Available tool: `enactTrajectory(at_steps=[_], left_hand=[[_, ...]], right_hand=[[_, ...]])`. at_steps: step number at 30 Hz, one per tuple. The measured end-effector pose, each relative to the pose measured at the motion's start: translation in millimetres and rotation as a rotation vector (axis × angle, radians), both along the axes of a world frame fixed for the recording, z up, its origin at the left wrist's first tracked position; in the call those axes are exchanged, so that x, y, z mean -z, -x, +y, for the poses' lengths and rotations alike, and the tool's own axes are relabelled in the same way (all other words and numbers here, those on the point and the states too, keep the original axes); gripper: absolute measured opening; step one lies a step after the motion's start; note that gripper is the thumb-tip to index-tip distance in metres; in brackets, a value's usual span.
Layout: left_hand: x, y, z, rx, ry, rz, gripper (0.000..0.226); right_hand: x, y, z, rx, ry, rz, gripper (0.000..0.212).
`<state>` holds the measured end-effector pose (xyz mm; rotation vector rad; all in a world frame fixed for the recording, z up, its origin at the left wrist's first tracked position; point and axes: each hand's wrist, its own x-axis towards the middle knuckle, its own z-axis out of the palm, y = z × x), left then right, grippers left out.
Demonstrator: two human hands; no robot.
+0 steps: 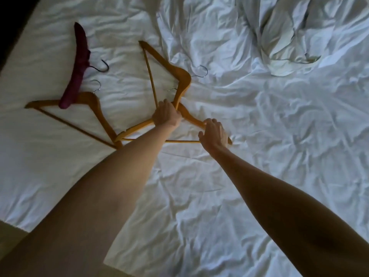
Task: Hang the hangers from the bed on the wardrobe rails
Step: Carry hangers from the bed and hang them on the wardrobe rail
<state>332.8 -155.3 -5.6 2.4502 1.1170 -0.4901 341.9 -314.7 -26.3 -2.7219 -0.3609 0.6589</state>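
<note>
Gripping the near hanger (139, 124) with both hands, left (166, 114) at its neck, right (214, 134) on its arm, we are gathering it for lifting.

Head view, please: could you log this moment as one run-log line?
left hand: gripping nearest wooden hanger at neck | right hand: on same hanger's arm | three other hangers on bed | wardrobe: not visible

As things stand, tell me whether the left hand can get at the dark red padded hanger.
Probably yes. The left hand is closed on the nearest wooden hanger, so it must let go first. Nothing lies over the padded hanger; it rests on another wooden hanger, farther left on the bed.
</note>
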Motion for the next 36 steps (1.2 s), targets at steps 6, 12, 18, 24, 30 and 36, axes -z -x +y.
enactTrajectory(at_steps=[6,12,18,24,30,36], left_hand=[[51,-37,17,0.2,-0.09,0.048,0.046],[52,-26,22,0.24,-0.117,0.007,0.034],[-5,42,18,0.208,-0.004,-0.072,0.03],[-82,137,6,-0.03,0.254,-0.14,0.024],[-159,241,-47,-0.301,0.535,-0.279,0.023],[-215,339,-94,-0.44,0.63,-0.388,0.021]], right_hand=[[59,-17,15,-0.098,0.03,-0.046,0.035],[62,-24,15,-0.17,0.133,-0.102,0.017],[7,28,-30,0.003,0.048,0.271,0.029],[-78,118,-73,0.348,-0.258,0.44,0.018],[-172,196,-101,0.364,-0.461,0.504,0.004],[-234,271,-107,0.245,-0.508,0.475,0.007]])
